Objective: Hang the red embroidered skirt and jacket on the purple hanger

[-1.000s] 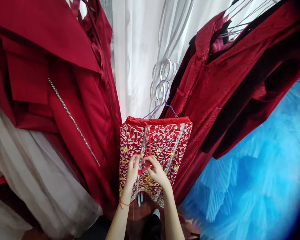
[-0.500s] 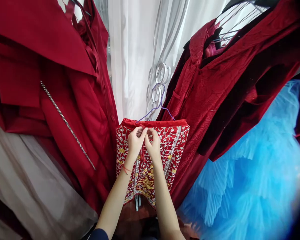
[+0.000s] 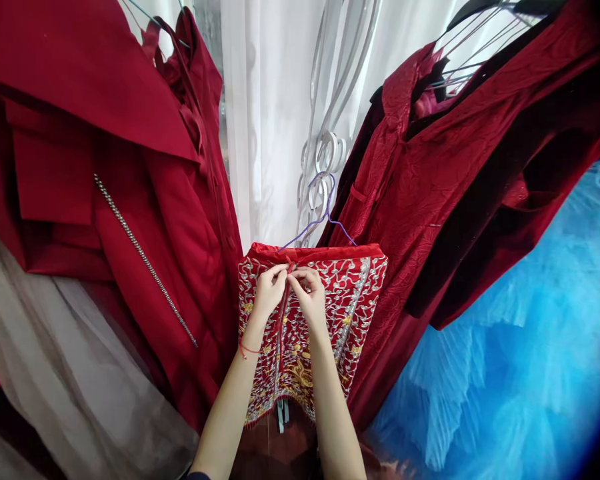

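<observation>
With the left hand (image 3: pixel 270 291), pinching a red cord (image 3: pixel 283 320) just below the waistband (image 3: pixel 317 255) of the embroidered garment (image 3: pixel 297 367); with the right hand (image 3: pixel 311 295), pinching it close beside. Already done, seemingly: hanging that garment from the purple hanger (image 3: pixel 327 215). Remaining, apparently: securing the dangling cord.

From the head we look forward and down, left hand (image 3: pixel 270 291) and right hand (image 3: pixel 310 297) near, white curtain (image 3: pixel 275 133) far.
</observation>
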Demonstrator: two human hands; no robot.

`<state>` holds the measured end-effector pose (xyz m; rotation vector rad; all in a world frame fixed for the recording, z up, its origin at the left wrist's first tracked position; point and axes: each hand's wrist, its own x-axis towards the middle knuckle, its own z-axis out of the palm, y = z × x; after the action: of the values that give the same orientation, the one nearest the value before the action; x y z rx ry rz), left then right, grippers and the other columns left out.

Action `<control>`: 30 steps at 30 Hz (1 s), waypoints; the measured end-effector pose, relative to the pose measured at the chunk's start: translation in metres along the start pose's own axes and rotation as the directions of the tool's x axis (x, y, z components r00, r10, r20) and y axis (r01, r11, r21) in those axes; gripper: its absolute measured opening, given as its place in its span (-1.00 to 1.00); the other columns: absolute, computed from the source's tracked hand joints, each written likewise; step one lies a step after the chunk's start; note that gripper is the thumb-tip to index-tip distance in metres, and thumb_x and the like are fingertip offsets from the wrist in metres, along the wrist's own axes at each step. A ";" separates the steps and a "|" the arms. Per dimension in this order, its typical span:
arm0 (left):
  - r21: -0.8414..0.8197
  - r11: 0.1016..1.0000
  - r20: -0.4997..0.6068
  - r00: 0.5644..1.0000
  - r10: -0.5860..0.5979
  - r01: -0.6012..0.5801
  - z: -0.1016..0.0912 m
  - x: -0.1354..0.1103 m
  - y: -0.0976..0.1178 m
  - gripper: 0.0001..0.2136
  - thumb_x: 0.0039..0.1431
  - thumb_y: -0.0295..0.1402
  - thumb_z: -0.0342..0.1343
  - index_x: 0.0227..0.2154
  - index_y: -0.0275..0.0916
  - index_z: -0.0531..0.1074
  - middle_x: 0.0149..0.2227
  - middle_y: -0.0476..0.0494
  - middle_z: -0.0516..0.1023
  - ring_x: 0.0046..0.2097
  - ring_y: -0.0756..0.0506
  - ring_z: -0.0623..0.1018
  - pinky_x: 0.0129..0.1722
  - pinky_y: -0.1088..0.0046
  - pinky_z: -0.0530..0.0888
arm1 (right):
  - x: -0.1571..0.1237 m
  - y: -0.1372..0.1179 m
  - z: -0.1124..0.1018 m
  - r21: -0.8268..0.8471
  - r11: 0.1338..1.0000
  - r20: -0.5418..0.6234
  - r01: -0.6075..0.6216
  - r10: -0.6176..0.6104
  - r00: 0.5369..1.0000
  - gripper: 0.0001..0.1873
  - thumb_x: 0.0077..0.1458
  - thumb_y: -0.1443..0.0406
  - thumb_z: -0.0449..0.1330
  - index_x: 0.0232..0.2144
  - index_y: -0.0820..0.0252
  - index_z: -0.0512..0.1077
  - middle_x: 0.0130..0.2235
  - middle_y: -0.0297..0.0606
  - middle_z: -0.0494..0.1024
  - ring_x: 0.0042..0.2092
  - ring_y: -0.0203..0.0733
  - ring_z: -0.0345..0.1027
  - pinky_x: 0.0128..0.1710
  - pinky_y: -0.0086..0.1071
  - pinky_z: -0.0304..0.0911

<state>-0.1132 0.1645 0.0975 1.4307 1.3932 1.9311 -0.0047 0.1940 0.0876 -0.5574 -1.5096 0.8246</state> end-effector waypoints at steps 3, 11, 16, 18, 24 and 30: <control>-0.114 0.993 0.063 0.998 -0.014 0.021 0.003 0.001 0.002 -0.75 0.20 -0.24 0.09 -0.24 -0.27 0.58 -0.15 -0.22 0.65 -0.06 -0.16 0.59 -0.04 0.34 0.49 | -0.002 0.004 -0.001 0.022 1.000 0.072 0.012 -0.013 0.997 -0.80 0.06 0.14 0.26 -0.39 0.15 0.51 -0.25 -0.23 0.54 -0.15 -0.13 0.40 -0.03 -0.22 0.27; -0.328 0.943 -0.015 0.997 -0.070 0.061 0.011 0.003 -0.003 -0.78 0.07 -0.26 0.23 -0.24 -0.24 0.49 -0.30 -0.10 0.59 -0.26 -0.02 0.57 -0.20 0.48 0.47 | -0.020 -0.004 -0.014 -0.018 1.000 0.236 -0.009 0.013 0.972 -0.81 0.23 0.17 0.10 -0.14 0.11 0.33 -0.32 -0.32 0.47 -0.40 -0.29 0.32 -0.34 -0.40 0.27; -0.392 0.913 0.020 0.994 -0.111 0.110 0.011 0.002 -0.003 -0.76 0.04 -0.26 0.26 -0.24 -0.22 0.47 -0.40 0.01 0.48 -0.40 0.08 0.44 -0.40 0.60 0.36 | -0.015 -0.006 -0.035 -0.190 0.982 0.287 -0.006 0.062 0.956 -0.80 0.27 0.15 0.04 -0.14 0.11 0.30 -0.43 -0.38 0.43 -0.49 -0.30 0.27 -0.43 -0.42 0.19; -0.393 0.914 0.005 0.995 -0.103 0.096 0.012 0.001 -0.003 -0.79 0.03 -0.26 0.28 -0.30 -0.23 0.45 -0.41 0.03 0.47 -0.40 0.09 0.42 -0.39 0.61 0.35 | -0.014 -0.009 -0.041 -0.288 0.955 0.399 0.071 0.053 0.915 -0.81 0.26 0.15 0.06 -0.28 0.13 0.36 -0.48 -0.40 0.39 -0.49 -0.31 0.22 -0.42 -0.42 0.14; -0.402 0.914 0.022 0.999 -0.041 0.046 0.012 -0.009 -0.005 -0.80 0.05 -0.26 0.26 -0.37 -0.22 0.37 -0.39 0.05 0.40 -0.39 0.10 0.37 -0.40 0.63 0.32 | -0.002 -0.038 -0.039 -0.158 0.983 0.411 0.092 -0.019 0.911 -0.71 0.18 0.11 0.18 -0.48 0.16 0.41 -0.58 -0.44 0.32 -0.55 -0.38 0.11 -0.50 -0.44 0.06; -0.482 0.858 0.189 0.977 -0.095 0.177 0.012 -0.017 -0.001 -0.74 -0.01 -0.20 0.29 -0.36 -0.22 0.40 -0.43 0.07 0.38 -0.53 0.14 0.20 -0.58 0.62 0.14 | 0.051 -0.064 -0.034 0.071 0.976 0.406 -0.204 0.159 0.900 -0.62 0.15 0.01 0.17 -0.24 0.22 0.49 -0.60 -0.43 0.40 -0.67 -0.41 0.10 -0.67 -0.47 0.00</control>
<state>-0.0964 0.1583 0.0880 1.1680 0.8125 1.8546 0.0309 0.1989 0.1688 -0.4688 -1.7851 1.2177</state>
